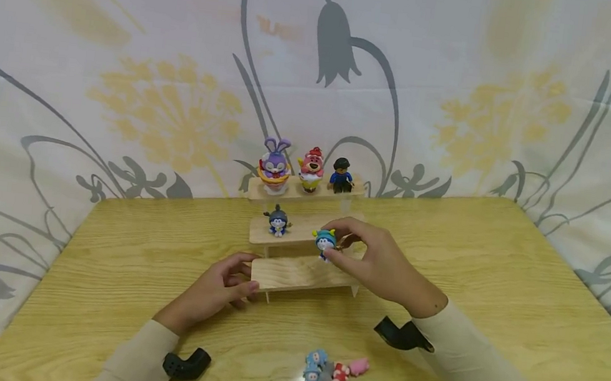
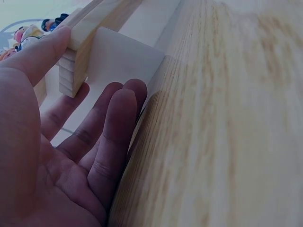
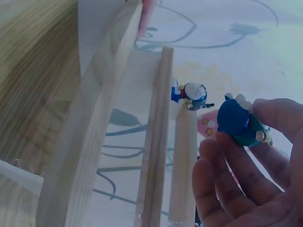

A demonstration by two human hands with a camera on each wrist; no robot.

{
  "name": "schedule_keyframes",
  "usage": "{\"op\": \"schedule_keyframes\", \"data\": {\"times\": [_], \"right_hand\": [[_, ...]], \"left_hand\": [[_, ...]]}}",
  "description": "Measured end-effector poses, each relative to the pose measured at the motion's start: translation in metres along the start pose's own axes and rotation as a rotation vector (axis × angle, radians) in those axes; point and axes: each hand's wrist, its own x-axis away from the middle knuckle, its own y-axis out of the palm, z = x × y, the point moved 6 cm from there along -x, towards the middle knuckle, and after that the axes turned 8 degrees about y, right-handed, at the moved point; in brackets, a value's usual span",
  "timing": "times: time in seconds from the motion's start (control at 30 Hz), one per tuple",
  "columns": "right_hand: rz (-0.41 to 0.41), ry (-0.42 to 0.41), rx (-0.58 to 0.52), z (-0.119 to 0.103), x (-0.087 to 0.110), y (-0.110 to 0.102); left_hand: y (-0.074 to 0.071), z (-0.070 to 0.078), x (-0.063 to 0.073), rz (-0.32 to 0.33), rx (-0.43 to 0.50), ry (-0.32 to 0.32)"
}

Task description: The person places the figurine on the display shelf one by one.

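My right hand point(image 1: 379, 258) pinches a small figurine point(image 1: 325, 242) with a teal hat and yellow horns. It holds the figurine in front of the middle tier of a three-tier wooden display stand point(image 1: 296, 275). In the right wrist view, the same figurine point(image 3: 234, 120) sits between thumb and fingertips. At the stand's left end, my left hand point(image 1: 221, 288) grips the lowest board, thumb on top and index finger beneath. A dark-hatted figurine point(image 1: 278, 222) stands on the left of the middle tier. Its lowest board point(image 2: 73, 66) shows up close in the left wrist view.
On the top tier stand a purple rabbit figurine point(image 1: 274, 167), a pink bear figurine point(image 1: 311, 169) and a black-haired toy figure point(image 1: 342, 176). Several small blue, grey and pink figures point(image 1: 326, 375) lie on the wooden table point(image 1: 524, 303) near the front. Behind it hangs a flower-patterned cloth point(image 1: 190, 14).
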Motion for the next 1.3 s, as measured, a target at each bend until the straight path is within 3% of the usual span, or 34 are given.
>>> {"op": "schedule_keyframes", "data": {"times": [0.67,1.3], "right_hand": [[0.046,0.052,-0.151,0.023,-0.031,0.008],[0.062,0.069,-0.064,0.028,-0.044,0.017]], "left_hand": [[-0.001,-0.001,-0.001,-0.011,0.014,0.007],[-0.002,-0.004,-0.002,-0.005,0.009,-0.006]]}}
